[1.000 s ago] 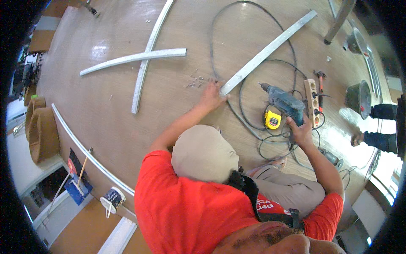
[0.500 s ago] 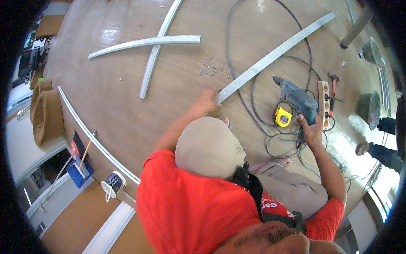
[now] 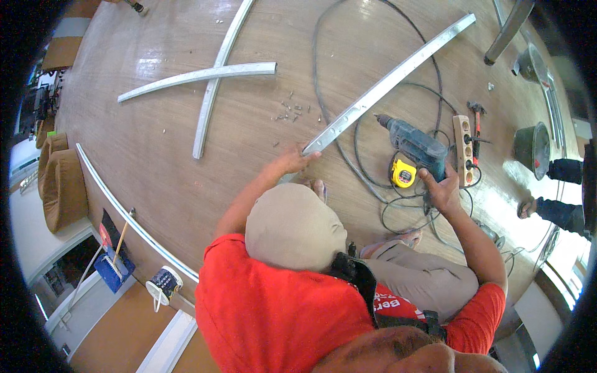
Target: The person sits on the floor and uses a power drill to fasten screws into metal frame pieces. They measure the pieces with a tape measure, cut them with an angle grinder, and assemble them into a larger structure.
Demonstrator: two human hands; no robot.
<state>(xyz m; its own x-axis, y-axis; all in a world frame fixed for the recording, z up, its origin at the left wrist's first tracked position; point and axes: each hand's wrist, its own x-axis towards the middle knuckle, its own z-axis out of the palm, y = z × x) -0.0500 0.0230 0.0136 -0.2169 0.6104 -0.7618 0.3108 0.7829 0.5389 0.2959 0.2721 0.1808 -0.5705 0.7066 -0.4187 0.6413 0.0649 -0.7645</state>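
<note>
My left hand (image 3: 296, 160) is closed on the near end of a silver metal channel (image 3: 379, 90), its thumb over the edge. The channel slants away to the upper right, crossing a dark cable. My right hand (image 3: 443, 191) grips the handle of a corded power drill (image 3: 415, 142), whose chuck points up and left toward the channel. A yellow tape measure (image 3: 403, 174) lies just left of the drill's handle. Small loose metal pieces (image 3: 291, 110), perhaps fasteners, are scattered on the floor beyond my left hand.
Two crossed metal strips (image 3: 198, 77) lie at the upper left. A power strip (image 3: 462, 149) and a hammer (image 3: 477, 130) sit right of the drill, near a bucket (image 3: 532, 149). Cable loops (image 3: 357, 149) run across the floor. Another person's feet (image 3: 527, 207) stand at the right.
The view has shifted a little. The drill has moved slightly left toward the channel, still in my right hand. My left thumb now shows over the channel's end.
</note>
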